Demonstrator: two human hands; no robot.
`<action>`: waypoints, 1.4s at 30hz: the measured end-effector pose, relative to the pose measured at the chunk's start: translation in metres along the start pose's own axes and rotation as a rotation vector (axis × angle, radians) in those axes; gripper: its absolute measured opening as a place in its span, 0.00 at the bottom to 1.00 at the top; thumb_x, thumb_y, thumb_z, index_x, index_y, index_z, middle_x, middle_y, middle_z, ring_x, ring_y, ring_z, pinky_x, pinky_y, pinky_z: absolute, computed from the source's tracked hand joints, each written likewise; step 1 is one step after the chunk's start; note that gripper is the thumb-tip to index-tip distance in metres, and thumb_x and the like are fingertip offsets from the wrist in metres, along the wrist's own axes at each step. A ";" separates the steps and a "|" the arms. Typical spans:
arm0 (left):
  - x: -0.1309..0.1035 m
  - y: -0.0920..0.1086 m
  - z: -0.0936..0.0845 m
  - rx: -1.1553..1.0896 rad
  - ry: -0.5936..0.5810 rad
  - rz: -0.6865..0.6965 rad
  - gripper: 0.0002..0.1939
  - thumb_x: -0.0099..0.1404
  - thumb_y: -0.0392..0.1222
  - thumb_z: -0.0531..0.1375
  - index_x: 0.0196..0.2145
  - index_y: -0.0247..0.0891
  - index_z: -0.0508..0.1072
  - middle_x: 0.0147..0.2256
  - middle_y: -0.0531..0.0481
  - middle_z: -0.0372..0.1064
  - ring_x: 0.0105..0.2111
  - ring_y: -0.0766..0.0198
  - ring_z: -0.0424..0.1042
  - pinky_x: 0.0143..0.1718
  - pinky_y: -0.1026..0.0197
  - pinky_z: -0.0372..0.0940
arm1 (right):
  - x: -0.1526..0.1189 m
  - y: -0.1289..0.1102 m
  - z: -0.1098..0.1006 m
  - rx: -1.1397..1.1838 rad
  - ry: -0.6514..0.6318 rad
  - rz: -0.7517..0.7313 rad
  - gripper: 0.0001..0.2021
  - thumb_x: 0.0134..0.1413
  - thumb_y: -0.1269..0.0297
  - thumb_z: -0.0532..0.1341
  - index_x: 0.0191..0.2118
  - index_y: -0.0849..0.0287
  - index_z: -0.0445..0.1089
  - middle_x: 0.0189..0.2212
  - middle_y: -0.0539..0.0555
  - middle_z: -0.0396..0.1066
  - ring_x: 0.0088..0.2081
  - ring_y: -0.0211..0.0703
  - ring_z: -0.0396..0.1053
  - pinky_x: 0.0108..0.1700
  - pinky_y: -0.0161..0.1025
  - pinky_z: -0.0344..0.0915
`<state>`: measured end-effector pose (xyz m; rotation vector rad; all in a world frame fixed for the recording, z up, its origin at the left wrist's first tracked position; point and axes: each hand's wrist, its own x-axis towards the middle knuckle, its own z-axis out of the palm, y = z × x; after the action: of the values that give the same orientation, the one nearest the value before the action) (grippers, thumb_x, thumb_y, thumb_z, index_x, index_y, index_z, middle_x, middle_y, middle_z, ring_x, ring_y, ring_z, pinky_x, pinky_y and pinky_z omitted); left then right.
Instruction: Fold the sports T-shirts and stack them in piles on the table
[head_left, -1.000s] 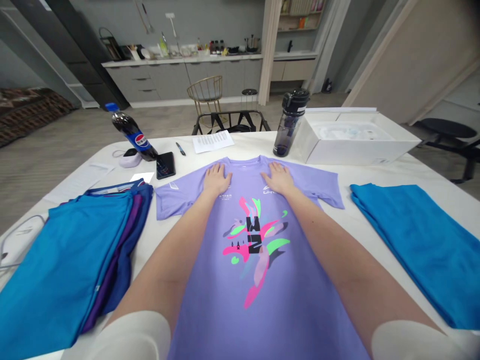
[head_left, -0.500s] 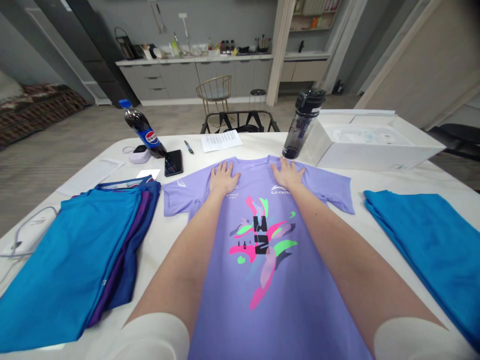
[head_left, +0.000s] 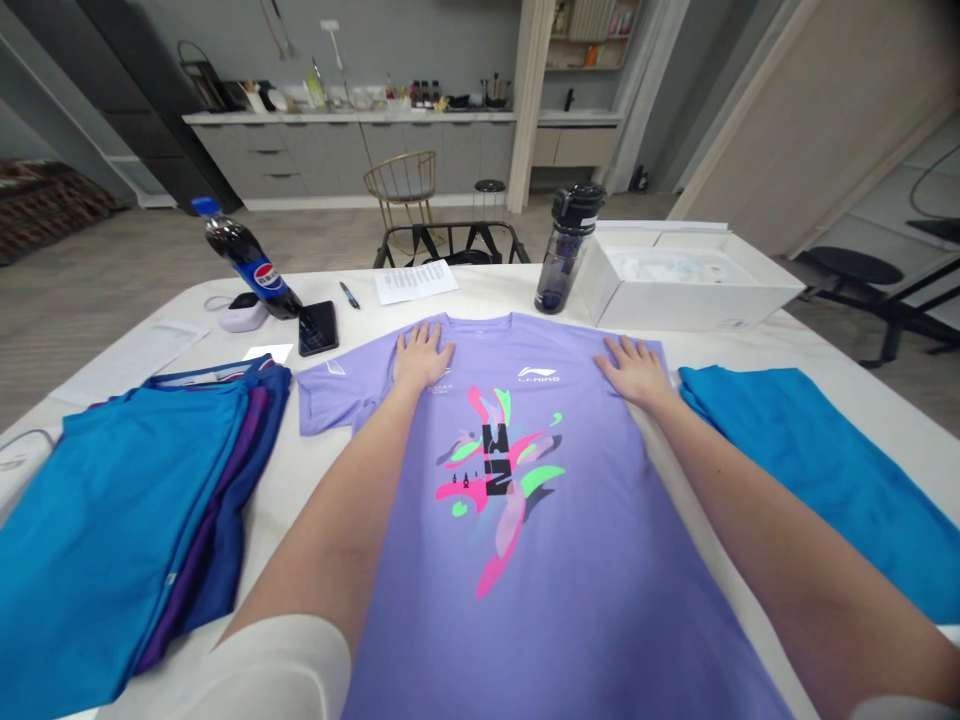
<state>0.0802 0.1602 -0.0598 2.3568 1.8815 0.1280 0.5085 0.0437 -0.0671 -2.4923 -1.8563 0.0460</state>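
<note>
A lavender T-shirt (head_left: 420, 560) with a bright pink, green and black print lies spread face up on the white table, its collar at the far side. My left hand (head_left: 421, 358) rests flat on its left shoulder, fingers spread. On the right sleeve, my right hand (head_left: 636, 372) lies palm down with its fingers apart. Neither hand grips the cloth. To the left is a stack of folded blue and purple garments (head_left: 142, 460). A folded blue garment (head_left: 810, 460) lies to the right of my right forearm.
Behind the shirt stand a dark water bottle (head_left: 568, 250) and an open white box (head_left: 690, 290). A cola bottle (head_left: 251, 262), a phone (head_left: 318, 328), a pen (head_left: 349, 295), a lilac case (head_left: 244, 315) and a printed sheet (head_left: 416, 282) are at the far left and middle.
My right hand has slid outward from the right shoulder onto the right sleeve. My left hand stays on the left shoulder. The view has turned slightly to the right.
</note>
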 end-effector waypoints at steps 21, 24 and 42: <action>-0.147 0.086 -0.002 -0.050 -0.041 0.285 0.34 0.76 0.61 0.39 0.73 0.48 0.52 0.74 0.48 0.42 0.73 0.50 0.42 0.71 0.34 0.37 | -0.044 -0.038 -0.014 0.180 0.284 -0.222 0.27 0.74 0.57 0.38 0.63 0.56 0.67 0.60 0.62 0.70 0.64 0.57 0.61 0.68 0.72 0.40; -0.159 0.083 -0.008 -0.068 -0.036 0.294 0.36 0.75 0.65 0.39 0.73 0.48 0.52 0.74 0.47 0.43 0.73 0.49 0.43 0.71 0.33 0.36 | -0.086 -0.072 -0.018 0.200 0.177 -0.390 0.28 0.74 0.52 0.38 0.68 0.53 0.61 0.69 0.59 0.59 0.71 0.56 0.52 0.69 0.71 0.40; -0.341 0.067 -0.016 -0.061 -0.106 0.460 0.34 0.74 0.65 0.44 0.73 0.55 0.51 0.74 0.47 0.42 0.73 0.46 0.42 0.70 0.31 0.35 | -0.307 -0.101 -0.028 0.126 -0.083 -0.580 0.30 0.71 0.40 0.44 0.73 0.39 0.52 0.75 0.55 0.44 0.74 0.64 0.41 0.65 0.81 0.36</action>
<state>0.0670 -0.1861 -0.0303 2.6487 1.2450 0.0969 0.3254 -0.2221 -0.0332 -1.8125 -2.4414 0.2424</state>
